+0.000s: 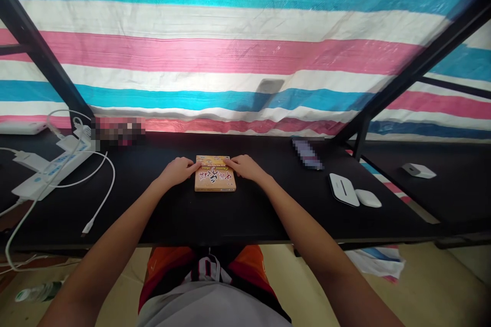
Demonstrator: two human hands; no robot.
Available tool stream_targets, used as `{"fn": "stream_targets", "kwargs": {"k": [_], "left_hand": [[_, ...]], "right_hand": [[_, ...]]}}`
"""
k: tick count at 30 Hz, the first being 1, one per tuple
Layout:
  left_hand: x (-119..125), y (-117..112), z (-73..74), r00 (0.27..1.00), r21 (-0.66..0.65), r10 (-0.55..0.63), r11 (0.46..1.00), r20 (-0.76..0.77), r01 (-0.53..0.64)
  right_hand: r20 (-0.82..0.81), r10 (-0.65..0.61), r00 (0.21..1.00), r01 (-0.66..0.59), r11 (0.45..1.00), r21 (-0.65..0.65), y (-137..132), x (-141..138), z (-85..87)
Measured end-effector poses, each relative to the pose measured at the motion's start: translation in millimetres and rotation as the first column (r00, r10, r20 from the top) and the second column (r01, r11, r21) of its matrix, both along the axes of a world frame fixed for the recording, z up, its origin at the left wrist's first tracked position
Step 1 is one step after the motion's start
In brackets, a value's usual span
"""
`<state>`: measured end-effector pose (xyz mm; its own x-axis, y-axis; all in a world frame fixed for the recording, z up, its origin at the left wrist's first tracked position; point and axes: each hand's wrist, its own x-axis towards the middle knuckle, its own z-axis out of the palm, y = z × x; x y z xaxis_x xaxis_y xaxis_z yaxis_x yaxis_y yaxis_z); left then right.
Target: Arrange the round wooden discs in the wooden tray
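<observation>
A flat, tan Chinese chess box [215, 179] lies on the black table in the middle of the head view, its printed lid facing up and its lettering upside down to me. My left hand [179, 169] grips the box's left side, with the thumb at the lid's edge. On the opposite side my right hand [245, 166] does the same, its thumb resting on the upper right of the lid. The other fingers curl along the sides and are partly hidden. The box appears closed.
On the left is a white power strip [57, 168] with plugs and a loose cable [100, 208]. To the right lie a blurred phone [307, 153], a white device [343, 189] and a small white case [368, 198]. Dark metal posts and a striped sheet [215, 56] stand behind.
</observation>
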<state>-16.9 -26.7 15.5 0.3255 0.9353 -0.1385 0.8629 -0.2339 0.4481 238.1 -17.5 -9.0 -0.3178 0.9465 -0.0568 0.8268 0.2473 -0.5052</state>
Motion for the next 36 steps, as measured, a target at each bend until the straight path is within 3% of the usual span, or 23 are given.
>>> {"fn": "stream_targets", "kwargs": {"k": [19, 30, 33, 36], "left_hand": [[-4.1, 4.8, -6.3, 0.998, 0.079, -0.02, 0.997, 0.063, 0.015], [-0.2, 1.7, -5.0, 0.993, 0.021, 0.02, 1.0, 0.114, -0.023], [0.1, 2.9, -6.7, 0.998, 0.029, -0.006, 1.0, 0.069, 0.004], [0.5, 4.4, -8.7, 0.996, 0.088, 0.028, 0.996, -0.086, -0.021]], "right_hand": [[-0.157, -0.038, 0.987, 0.027, 0.997, -0.07, -2.9, 1.5, 1.1], [-0.197, -0.064, 0.978, 0.049, 0.995, -0.082, -3.7, -0.6, -0.7], [-0.192, -0.055, 0.98, 0.041, 0.996, -0.076, -2.5, -0.2, -2.6], [-0.17, -0.057, 0.984, 0.043, 0.995, -0.085, -0.9, 0.3, -4.0]]}}
